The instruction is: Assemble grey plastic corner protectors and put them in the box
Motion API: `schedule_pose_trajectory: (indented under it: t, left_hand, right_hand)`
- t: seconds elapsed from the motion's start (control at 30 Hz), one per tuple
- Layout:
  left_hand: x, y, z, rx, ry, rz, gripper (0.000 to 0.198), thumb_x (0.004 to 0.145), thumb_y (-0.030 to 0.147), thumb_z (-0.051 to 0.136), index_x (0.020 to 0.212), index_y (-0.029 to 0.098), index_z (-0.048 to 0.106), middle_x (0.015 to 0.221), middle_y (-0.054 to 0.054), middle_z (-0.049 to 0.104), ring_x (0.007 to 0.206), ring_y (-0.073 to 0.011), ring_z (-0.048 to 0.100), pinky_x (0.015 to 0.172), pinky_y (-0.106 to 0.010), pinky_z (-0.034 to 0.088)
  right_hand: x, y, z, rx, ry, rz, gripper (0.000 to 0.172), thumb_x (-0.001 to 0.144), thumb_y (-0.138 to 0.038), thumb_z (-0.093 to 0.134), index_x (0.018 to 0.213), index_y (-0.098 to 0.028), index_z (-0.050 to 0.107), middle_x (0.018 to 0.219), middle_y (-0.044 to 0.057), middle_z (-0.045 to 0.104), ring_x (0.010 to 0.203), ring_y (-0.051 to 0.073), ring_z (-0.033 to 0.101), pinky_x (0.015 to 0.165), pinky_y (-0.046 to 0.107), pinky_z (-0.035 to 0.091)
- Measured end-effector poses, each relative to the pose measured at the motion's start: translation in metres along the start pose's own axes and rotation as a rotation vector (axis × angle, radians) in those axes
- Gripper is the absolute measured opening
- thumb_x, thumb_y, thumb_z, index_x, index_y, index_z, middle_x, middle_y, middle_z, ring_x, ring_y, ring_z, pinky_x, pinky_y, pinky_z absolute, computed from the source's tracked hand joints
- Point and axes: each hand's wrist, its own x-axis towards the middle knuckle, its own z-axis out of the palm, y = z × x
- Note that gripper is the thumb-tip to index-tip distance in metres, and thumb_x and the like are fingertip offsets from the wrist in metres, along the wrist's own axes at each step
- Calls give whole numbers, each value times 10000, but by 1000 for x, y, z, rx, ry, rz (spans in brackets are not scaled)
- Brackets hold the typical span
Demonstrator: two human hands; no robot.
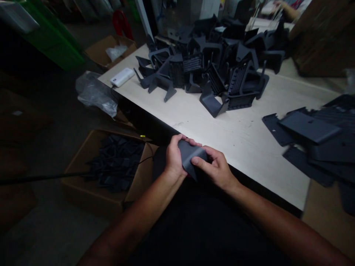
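Between my hands, just off the table's front edge, is a dark grey moulded plastic part (189, 153) with a smooth bent face. My left hand (174, 157) wraps round its left side. My right hand (217, 166) grips the right end, its thumb pressed on the smooth face. The underside of the part is hidden by my fingers. A heap of similar dark plastic brackets (177, 70), some with ribbed sides, lies farther back on the table. To the right, flatter dark plastic panels (310, 125) are stacked over one another.
The pale table (241, 140) runs diagonally before me. Below left stands a cardboard box (135, 177) full of small dark pieces. A white power bank (122, 77) with a cable lies at the table's left edge. Clear plastic wrap (95, 94) hangs near another carton (100, 51).
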Motion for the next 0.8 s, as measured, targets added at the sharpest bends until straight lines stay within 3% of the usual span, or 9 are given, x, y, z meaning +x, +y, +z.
schedule_pose_trajectory:
  t: [0.07,0.13,0.27,0.37,0.43,0.5,0.63,0.7,0.8]
  left_hand:
    - [3,0,-7,137,-14,51,200,862,369,586,746,206,589,612,-5,665,619,-192,662,753,-361,573]
    - [7,6,-19,430,-88,178,237,894,409,604,794,199,652,721,-42,732,726,-216,694,775,-349,553]
    - [7,25,-40,1146,-367,469,280,938,429,654,817,196,751,1024,-70,775,989,-229,682,855,-309,475]
    - [3,35,-43,1423,-650,355,350,961,442,633,718,195,685,724,10,651,695,-148,576,639,-281,371]
    - [2,36,-41,1415,-766,244,426,953,468,636,636,187,590,584,51,465,565,-109,424,547,-287,263]
    - [3,34,-39,1312,-779,205,512,939,516,639,574,182,508,565,56,370,548,-97,353,525,-289,221]
    - [5,27,-41,1005,-599,138,548,918,590,635,578,189,479,560,55,362,518,-89,323,501,-272,226]
    - [4,23,-42,838,-491,63,535,893,595,660,586,195,482,544,56,378,483,-84,311,475,-264,226]
    - [-1,15,-41,646,-397,-38,495,840,566,717,574,192,532,516,39,430,449,-87,327,447,-261,243]
  right_hand:
    - [1,-4,-6,-24,-32,58,311,810,-451,870,952,-197,763,894,13,711,818,181,622,767,290,501]
    - [1,-8,-16,-78,-64,130,331,799,-475,877,895,-186,749,810,1,693,737,164,606,685,275,481]
    - [-2,-12,-34,-229,-175,243,373,794,-521,875,916,-186,764,812,3,711,725,169,619,633,269,459]
    - [-2,-13,-37,-357,-239,232,372,778,-535,885,893,-197,782,813,-3,721,750,177,631,648,274,449]
    - [0,-18,-35,-444,-246,174,361,771,-538,891,859,-204,785,807,-8,723,769,179,636,672,278,448]
    - [1,-24,-36,-551,-227,98,349,776,-536,888,851,-210,787,779,-17,715,745,168,628,666,276,435]
    - [0,-33,-49,-688,-138,-58,323,916,-527,763,889,-208,803,774,-6,721,699,149,628,640,268,425]
    - [-3,-31,-55,-614,-77,-64,383,984,-528,673,851,-192,798,741,7,705,673,146,616,612,262,426]
    - [-7,-22,-54,-491,32,-35,457,969,-553,679,733,-171,764,609,1,606,577,132,529,528,259,372]
